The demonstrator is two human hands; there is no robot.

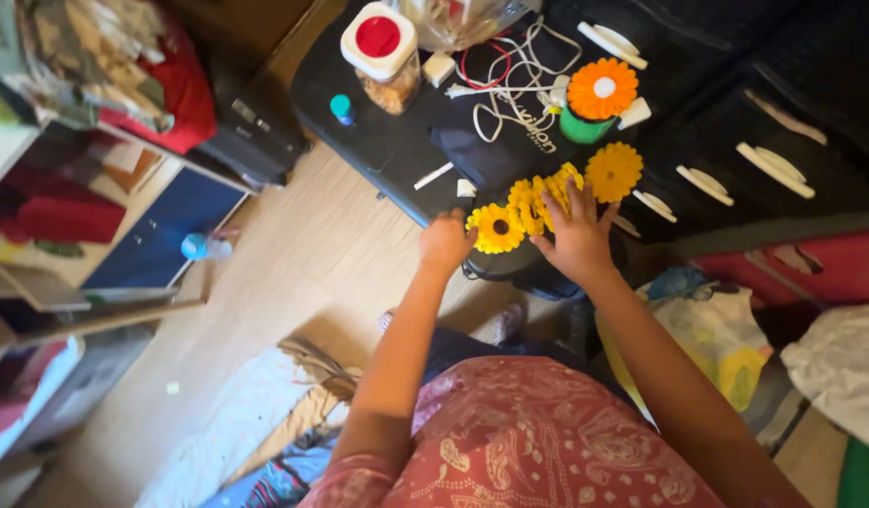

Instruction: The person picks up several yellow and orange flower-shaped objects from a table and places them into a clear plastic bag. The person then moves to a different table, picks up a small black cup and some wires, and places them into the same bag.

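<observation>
Head view: left hand [446, 242] is curled by the sunflower [497, 228], right hand [577, 235] spread over the flower cluster [544, 199] (better steadied flat), just below the yellow daisy [613, 171].

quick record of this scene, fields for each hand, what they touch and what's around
left hand: closed at the edge of the sunflower string, by its dark-centred bloom
right hand: fingers spread flat over the sunflower string
surface: black table
nearby: orange flower in a green pot, yellow flower, white cable, red-capped jar
floor: pale wood
</observation>
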